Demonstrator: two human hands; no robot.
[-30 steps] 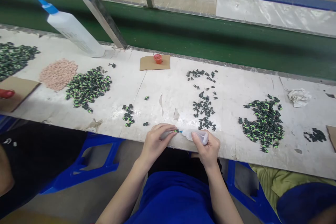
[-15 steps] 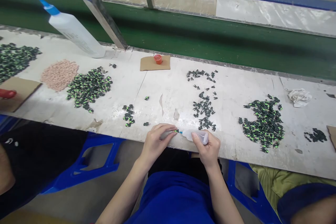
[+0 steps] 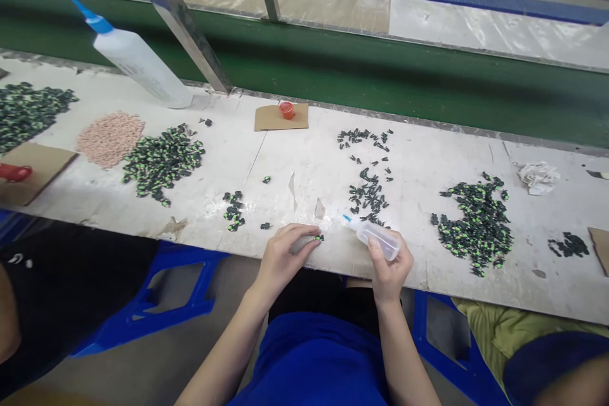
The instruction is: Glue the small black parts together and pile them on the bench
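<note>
My left hand [image 3: 285, 254] pinches a small black-and-green part [image 3: 319, 238] between thumb and fingertips, just above the table's near edge. To its right, my right hand [image 3: 391, 263] is closed round a small translucent squeeze bottle [image 3: 380, 239] with a blue nozzle. The bottle lies tilted, its nozzle pointing up and left, apart from the pinched part. Beyond the bottle lie loose small black pieces [image 3: 368, 195], the nearest partly hidden by it. Several black-and-green parts [image 3: 233, 210] sit in a short column left of my left hand.
A large white bottle [image 3: 143, 66] leans at the back left, near a metal post [image 3: 190, 32]. Piles of green-black parts [image 3: 164, 158] and pink pieces [image 3: 110, 138] lie left, another pile [image 3: 476, 225] right. A red cup [image 3: 286, 110] stands on cardboard [image 3: 266, 118]. People sit either side.
My right hand has drawn the squeeze bottle away to the right, its nozzle lifting off the small part and turning upward. My left hand stays in place with the part.
</note>
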